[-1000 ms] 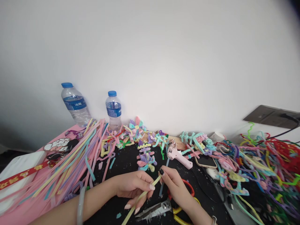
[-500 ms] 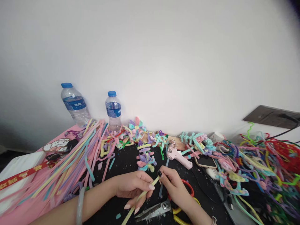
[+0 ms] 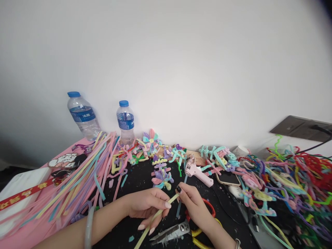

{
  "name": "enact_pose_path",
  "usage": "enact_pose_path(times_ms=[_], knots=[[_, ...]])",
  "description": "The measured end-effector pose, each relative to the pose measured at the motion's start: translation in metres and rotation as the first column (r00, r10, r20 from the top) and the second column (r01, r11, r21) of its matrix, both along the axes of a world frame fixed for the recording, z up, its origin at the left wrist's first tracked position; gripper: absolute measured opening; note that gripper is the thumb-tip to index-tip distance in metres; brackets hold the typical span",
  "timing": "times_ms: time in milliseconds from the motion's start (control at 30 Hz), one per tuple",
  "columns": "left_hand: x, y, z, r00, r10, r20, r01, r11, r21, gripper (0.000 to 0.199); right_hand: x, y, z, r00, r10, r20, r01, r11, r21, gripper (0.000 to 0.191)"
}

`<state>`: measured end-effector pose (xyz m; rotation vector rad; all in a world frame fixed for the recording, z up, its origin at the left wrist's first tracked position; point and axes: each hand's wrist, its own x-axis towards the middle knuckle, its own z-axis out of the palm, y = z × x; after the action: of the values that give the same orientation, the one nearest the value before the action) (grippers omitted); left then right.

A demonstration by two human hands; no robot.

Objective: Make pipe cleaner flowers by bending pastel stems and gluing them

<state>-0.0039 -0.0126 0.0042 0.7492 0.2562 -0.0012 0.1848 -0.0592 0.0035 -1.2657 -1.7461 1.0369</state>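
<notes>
A pale yellow fuzzy strip [image 3: 157, 214] runs slantwise between my two hands. My left hand [image 3: 148, 206] has its fingers curled round the strip's middle, palm partly up. The upper end of the strip is pinched between thumb and fingers of my right hand [image 3: 191, 201]. Below my hands lie scissors [image 3: 172, 233] with yellow and red handles, partly hidden by my right forearm. Behind my right hand rests a pink glue gun [image 3: 198, 175], a clear bluish glue stick [image 3: 179, 208] near it. A pastel flower piece [image 3: 162, 178] lies beyond my left hand.
Two water bottles [image 3: 82, 116] [image 3: 126, 121] stand against the wall. Long pastel strips [image 3: 75, 183] cover the pink surface [image 3: 31, 238] at left. Tangled colourful stems [image 3: 306, 180] fill the right side, near a phone [image 3: 228, 179] and a cable [image 3: 228, 211].
My right hand has moved slightly up and to the right, still pinching the strip's end. My left hand is nearly unmoved.
</notes>
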Motion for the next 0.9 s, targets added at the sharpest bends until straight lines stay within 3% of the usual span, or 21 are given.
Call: enact_pose_path(times_ms=[333, 633, 733, 900], knots=[[-0.0003, -0.0002, 0.0014, 1.000, -0.010, -0.017, 0.010, 1.000, 0.002, 0.024, -0.0021, 0.0001, 0.0042, 0.987, 0.003, 0.162, -0.017, 0.996, 0.087, 0.030], [0.0001, -0.0003, 0.0012, 1.000, 0.006, -0.013, -0.006, 1.000, -0.019, 0.022, 0.0016, -0.0013, 0.0025, 0.999, -0.007, 0.033, 0.006, 0.999, 0.032, 0.034], [0.0001, -0.0004, 0.0017, 1.000, 0.013, -0.001, -0.013, 1.000, -0.016, 0.023, 0.0009, 0.0000, 0.0034, 0.996, 0.031, 0.083, -0.034, 0.999, 0.035, 0.035], [0.0000, -0.0006, 0.0006, 1.000, 0.002, -0.014, -0.002, 1.000, 0.006, 0.023, -0.0015, 0.0002, 0.0038, 0.975, -0.011, 0.220, -0.022, 0.989, 0.146, 0.030]])
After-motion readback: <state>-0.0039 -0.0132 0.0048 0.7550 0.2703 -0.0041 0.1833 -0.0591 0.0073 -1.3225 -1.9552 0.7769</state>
